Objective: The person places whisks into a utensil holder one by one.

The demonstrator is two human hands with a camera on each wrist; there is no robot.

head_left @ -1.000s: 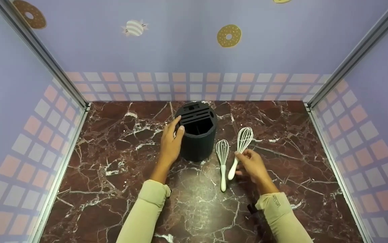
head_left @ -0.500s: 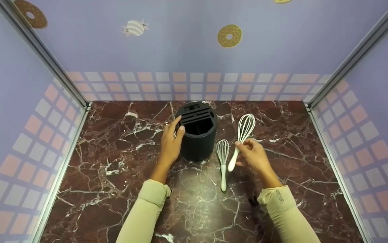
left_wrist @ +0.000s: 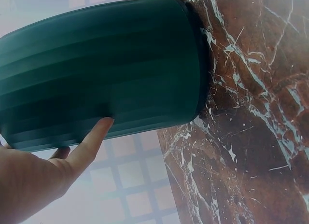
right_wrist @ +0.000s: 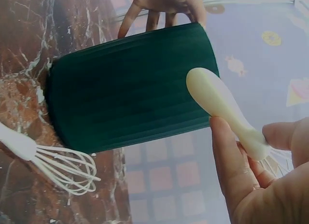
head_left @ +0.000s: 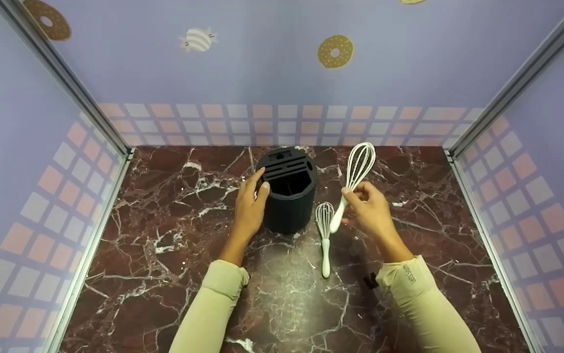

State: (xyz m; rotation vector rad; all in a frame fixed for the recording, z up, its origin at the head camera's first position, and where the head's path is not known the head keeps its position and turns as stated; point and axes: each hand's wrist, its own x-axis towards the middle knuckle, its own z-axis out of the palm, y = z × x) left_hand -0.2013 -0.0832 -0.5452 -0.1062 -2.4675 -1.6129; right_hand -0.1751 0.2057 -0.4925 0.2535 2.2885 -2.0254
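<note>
Pinch the raised whisk (head_left: 339, 214) lightly with the right grip (head_left: 371, 208) closed around its handle (right_wrist: 215, 91), and brace the upright holder (head_left: 289, 215), left of that grip, with the left grip (head_left: 251, 208) spread against it, avoiding the other whisk (head_left: 325, 242) below-left on the tabletop (head_left: 139, 274).

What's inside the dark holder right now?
The dark holder shows what looks like a thin divider inside its large opening; no utensil sticks out. Shadow hides the bottom, and the slotted top covers whatever lies beneath.
</note>
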